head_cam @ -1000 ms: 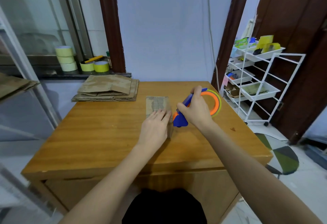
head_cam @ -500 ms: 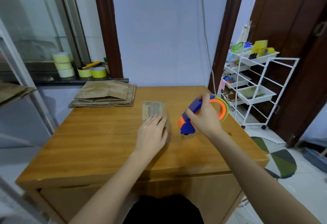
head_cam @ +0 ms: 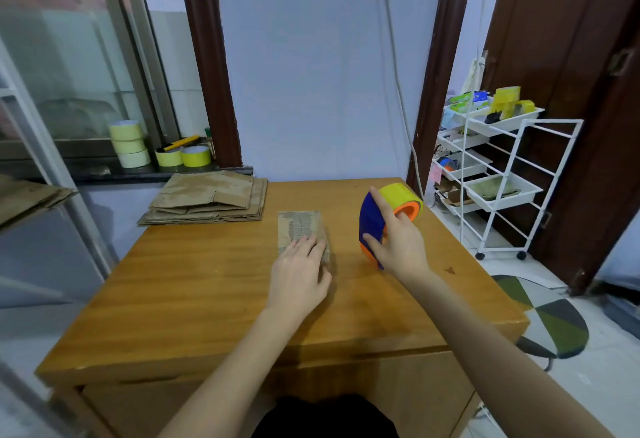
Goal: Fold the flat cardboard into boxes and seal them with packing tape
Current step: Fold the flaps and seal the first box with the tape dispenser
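Beside the small cardboard box (head_cam: pixel 300 230), the left hand (head_cam: pixel 298 273) lay flat on its near end while the right hand (head_cam: pixel 398 244) gripped the tape dispenser (head_cam: pixel 375 216) just right of it.

We take this for a room in a home used for packing: a wooden table (head_cam: pixel 207 299) mid-frame, flat cardboard (head_cam: pixel 207 202) stacked at its far left corner, tape rolls (head_cam: pixel 130 143) on the windowsill upper left, a white wire trolley (head_cam: pixel 502 174) by a dark door at right.

print on small cardboard box (head_cam: pixel 300 230) too blurred to read; no other text
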### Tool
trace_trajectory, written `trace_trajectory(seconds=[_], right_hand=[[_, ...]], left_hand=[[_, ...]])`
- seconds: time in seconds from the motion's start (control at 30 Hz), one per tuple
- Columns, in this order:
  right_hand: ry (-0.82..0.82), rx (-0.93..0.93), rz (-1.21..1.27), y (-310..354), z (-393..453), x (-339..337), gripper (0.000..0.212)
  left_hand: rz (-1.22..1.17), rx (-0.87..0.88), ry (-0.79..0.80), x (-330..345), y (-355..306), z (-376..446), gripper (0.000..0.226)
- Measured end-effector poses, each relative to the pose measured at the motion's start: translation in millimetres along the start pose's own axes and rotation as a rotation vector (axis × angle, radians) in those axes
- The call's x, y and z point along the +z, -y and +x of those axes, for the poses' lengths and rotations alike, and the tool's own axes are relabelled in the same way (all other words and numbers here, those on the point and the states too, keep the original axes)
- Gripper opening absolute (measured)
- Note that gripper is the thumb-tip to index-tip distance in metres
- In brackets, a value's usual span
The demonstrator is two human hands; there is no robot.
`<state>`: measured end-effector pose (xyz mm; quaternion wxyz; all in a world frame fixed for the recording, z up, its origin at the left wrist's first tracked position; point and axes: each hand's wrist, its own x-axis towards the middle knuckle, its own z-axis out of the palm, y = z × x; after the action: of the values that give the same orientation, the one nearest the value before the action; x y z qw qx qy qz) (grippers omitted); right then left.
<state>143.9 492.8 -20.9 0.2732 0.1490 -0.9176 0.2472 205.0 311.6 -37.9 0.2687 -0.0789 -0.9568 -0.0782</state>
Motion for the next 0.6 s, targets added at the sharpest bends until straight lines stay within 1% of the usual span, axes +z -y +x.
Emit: trace_trajectory(seconds=[0.07,0.17,0.3,0.4,0.5,0.6], right_hand=[[0.007,0.001,0.045,-1.2,-1.9,3.4,0.087],[-0.003,0.003,0.102,-5.1,-2.0,6.5,0.089],[0.030,-0.087,0.124,-11.0,-7.4,5.8,0.088],[0.060,-0.085,0.139,-17.9,-14.2,4.3,0.089],[0.113,-0.033,0.229,-27.5,-26.7,0.9,0.082],[0.199,-0.034,0.233,-37.8,-41.4,-1.4,0.074]], left_hand=[[-0.003,0.006,0.028,-2.9,-1.1,-1.0,0.050],[-0.017,0.028,0.019,-1.1,0.0,-1.1,0.054],[-0.017,0.028,0.020,-3.6,-1.0,-1.6,0.056],[-0.018,0.025,0.020,-4.0,-1.1,-2.8,0.057],[-0.026,0.004,0.043,-3.5,-0.6,-2.8,0.057],[-0.033,0.012,0.046,-4.1,-0.2,-2.8,0.056]])
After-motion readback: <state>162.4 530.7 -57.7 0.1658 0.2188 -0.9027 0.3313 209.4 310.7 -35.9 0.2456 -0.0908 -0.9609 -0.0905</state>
